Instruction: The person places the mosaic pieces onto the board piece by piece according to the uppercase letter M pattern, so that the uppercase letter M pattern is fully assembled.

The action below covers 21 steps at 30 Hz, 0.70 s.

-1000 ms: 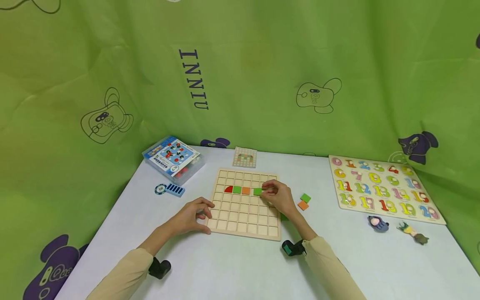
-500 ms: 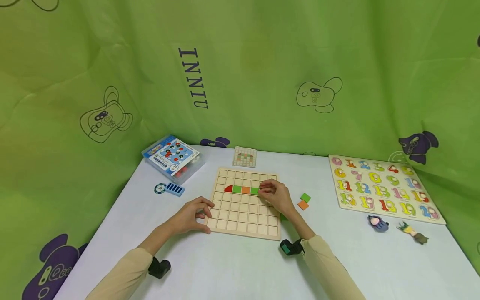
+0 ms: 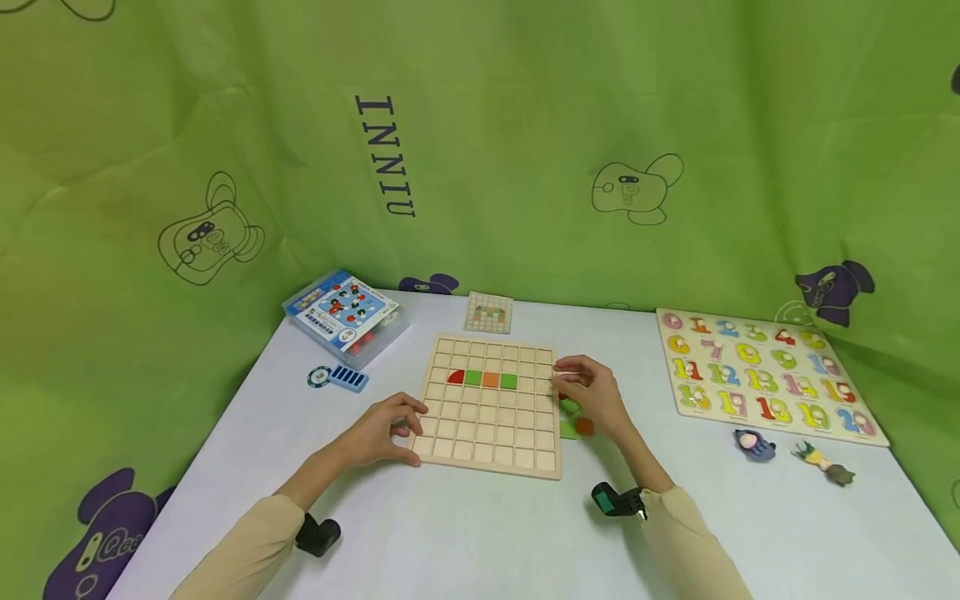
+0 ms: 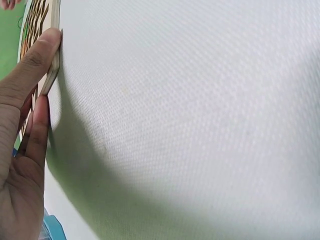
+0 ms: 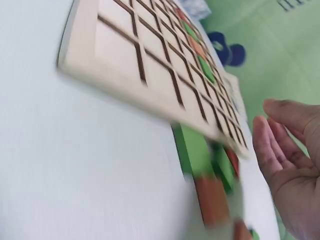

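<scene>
A wooden grid board [image 3: 486, 433] lies on the white table. One row on it bears a red quarter-round tile [image 3: 457, 377], a green tile [image 3: 473, 378], an orange tile [image 3: 491, 380] and a second green tile [image 3: 508, 382]. My left hand [image 3: 384, 429] holds the board's near left corner, thumb and fingers against its edges in the left wrist view. Off the board's right edge is my right hand [image 3: 592, 396], with thumb and fingers apart and nothing between them. Loose green [image 5: 192, 150] and orange tiles [image 5: 211, 200] lie beside the board, under that hand, with a red one partly hidden.
A small pattern card [image 3: 488, 313] lies behind the board. Back left are a clear plastic box [image 3: 345, 317], a round chip [image 3: 318, 377] and a light-blue striped piece [image 3: 349, 378]. On the right lie a number puzzle [image 3: 757, 375] and two small figures [image 3: 755, 445].
The second green tile has slid left, against the orange one. My right hand has left it and moved right, past the board's edge to the loose tiles. The left hand stays put.
</scene>
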Available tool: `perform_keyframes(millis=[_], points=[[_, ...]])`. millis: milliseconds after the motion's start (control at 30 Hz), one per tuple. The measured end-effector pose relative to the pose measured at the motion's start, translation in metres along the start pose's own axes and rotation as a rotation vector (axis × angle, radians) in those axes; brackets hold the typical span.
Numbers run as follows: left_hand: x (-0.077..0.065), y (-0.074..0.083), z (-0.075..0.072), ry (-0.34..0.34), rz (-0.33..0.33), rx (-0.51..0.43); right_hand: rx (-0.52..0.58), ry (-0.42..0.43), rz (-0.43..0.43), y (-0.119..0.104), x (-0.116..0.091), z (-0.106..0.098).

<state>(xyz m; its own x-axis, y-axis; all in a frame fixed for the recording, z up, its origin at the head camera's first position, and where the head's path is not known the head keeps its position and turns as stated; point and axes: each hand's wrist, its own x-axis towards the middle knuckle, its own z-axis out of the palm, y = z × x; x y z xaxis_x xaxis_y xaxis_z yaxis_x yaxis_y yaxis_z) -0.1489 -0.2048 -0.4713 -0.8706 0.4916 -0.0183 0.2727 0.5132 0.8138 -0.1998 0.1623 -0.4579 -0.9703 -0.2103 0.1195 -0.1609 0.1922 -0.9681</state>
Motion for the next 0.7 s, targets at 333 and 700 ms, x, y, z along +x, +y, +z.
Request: perform_keyframes(millis=[333,700], points=[[-0.001,-0.001,0.001,0.007,-0.006,0.024,-0.067,0.001,-0.003,0.021,-0.013,-0.047],[-0.001,0.0,0.0,-0.003,0.004,-0.008,-0.091,-0.219,0.063,0.026,0.003,-0.046]])
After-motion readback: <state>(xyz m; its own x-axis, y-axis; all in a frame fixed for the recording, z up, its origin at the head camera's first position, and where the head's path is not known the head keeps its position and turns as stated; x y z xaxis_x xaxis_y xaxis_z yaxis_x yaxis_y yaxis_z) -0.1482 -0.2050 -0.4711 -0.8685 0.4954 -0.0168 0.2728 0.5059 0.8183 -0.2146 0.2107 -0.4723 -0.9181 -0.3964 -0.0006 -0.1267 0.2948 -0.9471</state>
